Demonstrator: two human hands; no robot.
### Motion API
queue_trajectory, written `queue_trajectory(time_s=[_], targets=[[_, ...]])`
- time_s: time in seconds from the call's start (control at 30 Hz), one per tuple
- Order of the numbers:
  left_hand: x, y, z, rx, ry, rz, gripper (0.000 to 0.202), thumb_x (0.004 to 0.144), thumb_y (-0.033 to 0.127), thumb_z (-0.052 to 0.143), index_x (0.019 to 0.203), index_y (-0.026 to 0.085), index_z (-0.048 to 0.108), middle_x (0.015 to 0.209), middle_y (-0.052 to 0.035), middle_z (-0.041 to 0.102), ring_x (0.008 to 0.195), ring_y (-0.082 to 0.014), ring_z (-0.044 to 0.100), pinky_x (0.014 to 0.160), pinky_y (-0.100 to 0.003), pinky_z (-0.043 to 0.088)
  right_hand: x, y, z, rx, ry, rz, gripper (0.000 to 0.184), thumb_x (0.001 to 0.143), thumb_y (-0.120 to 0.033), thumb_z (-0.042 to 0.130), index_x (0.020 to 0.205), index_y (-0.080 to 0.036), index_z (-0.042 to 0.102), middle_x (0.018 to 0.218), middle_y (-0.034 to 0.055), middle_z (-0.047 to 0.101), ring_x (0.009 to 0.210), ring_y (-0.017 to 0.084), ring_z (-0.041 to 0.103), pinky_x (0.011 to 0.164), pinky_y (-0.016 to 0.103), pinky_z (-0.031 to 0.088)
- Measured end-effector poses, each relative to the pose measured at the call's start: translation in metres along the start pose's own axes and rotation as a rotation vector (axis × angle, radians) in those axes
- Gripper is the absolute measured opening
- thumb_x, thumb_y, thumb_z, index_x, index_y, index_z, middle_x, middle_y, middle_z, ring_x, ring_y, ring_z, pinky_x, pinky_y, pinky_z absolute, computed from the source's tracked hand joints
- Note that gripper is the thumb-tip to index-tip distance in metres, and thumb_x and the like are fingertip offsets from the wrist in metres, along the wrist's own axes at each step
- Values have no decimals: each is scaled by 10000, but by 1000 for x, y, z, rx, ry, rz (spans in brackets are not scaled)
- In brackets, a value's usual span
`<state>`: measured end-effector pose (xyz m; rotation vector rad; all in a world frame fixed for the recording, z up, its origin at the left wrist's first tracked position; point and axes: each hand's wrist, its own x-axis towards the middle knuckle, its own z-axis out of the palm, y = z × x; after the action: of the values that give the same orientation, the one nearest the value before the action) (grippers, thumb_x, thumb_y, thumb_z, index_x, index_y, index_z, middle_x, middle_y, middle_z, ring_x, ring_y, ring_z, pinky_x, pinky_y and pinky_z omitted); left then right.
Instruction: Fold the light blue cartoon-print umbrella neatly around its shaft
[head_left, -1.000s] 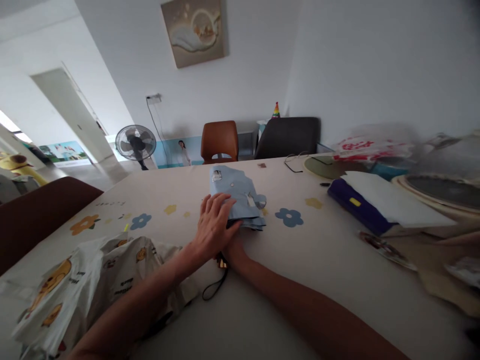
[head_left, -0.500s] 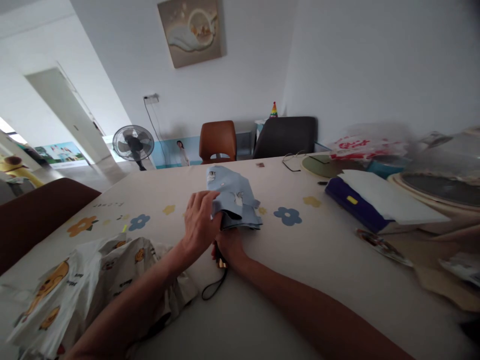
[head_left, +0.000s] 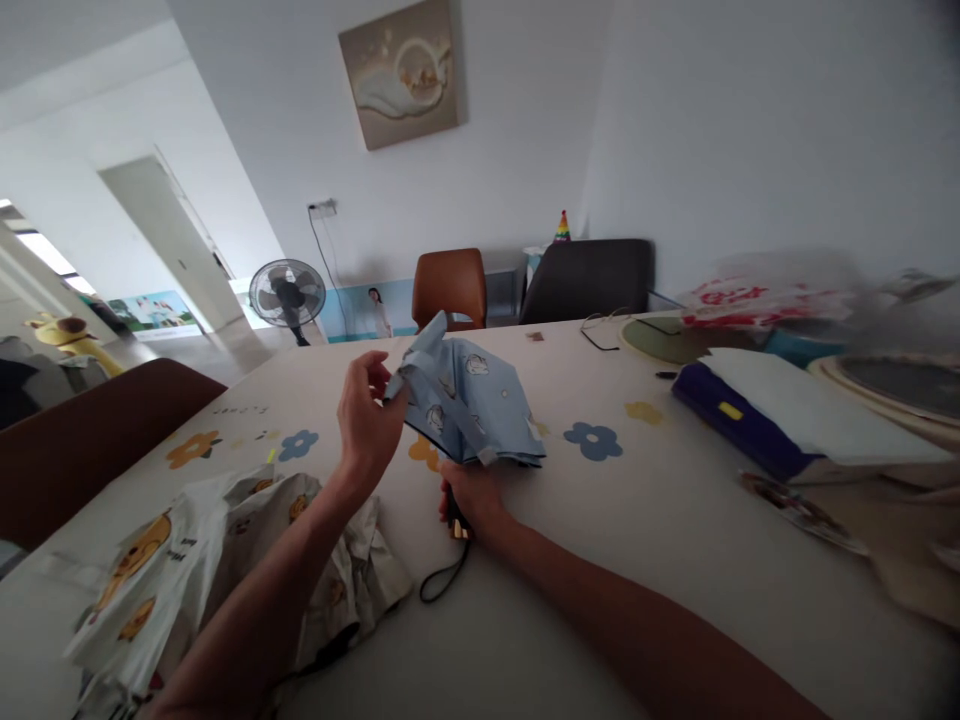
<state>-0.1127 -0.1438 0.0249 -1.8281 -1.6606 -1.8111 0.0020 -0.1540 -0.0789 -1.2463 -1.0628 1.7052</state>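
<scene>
A light blue folding umbrella with small white animal prints lies loosely gathered in front of me, its canopy pointing away. My right hand wraps round its dark handle, which ends in a gold-coloured part and a black wrist loop. At the canopy's left edge, my left hand pinches a fold of the blue cloth and lifts it. A pale strap runs across the canopy towards my right hand. Left of my hands lies a crumpled cream cloth with yellow-brown cartoon prints, partly hidden under my left forearm.
On the right of the white table are a blue box, eyeglasses, a plastic bag and round lids. Two chairs, one brown and one black, stand at the far edge. A fan stands behind on the left.
My left hand has moved left and up from the middle of the umbrella, pulling a fold of canopy out. The canopy is spread wider and its strap shows. My right hand keeps the handle.
</scene>
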Motion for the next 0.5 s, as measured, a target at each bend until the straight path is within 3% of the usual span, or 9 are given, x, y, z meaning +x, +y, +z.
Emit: queue_trajectory(time_s=[0.1,0.2,0.3,0.5], targets=[[8,-2,-7,-24,29,-78,286,682,158,581,960,198,527,786,11,556,711,-113,533,648,-224,415,-3,-2,1,-2,87,-15,306,766,-237,505,472,-193,433,322,-8,475,264,108,464,276,194,371],[18,-8,-13,-38,3,-127,315,681,179,595,986,199,521,720,32,534,646,-102,514,618,-219,407,-7,-5,2,41,91,-4,285,749,-259,529,484,-191,447,331,-10,481,274,109,470,282,194,379],[27,-21,-16,-82,-70,-196,325,666,217,620,979,188,540,687,37,528,598,-92,499,576,-211,401,-8,-5,0,79,75,4,270,729,-262,539,485,-188,448,338,-18,476,278,105,466,289,195,386],[37,-50,-15,-279,-267,-472,365,593,253,657,937,163,578,719,13,551,559,-95,527,497,-207,430,-2,-3,-11,176,-19,7,250,740,-274,517,517,-174,463,371,-34,479,301,90,453,316,196,399]])
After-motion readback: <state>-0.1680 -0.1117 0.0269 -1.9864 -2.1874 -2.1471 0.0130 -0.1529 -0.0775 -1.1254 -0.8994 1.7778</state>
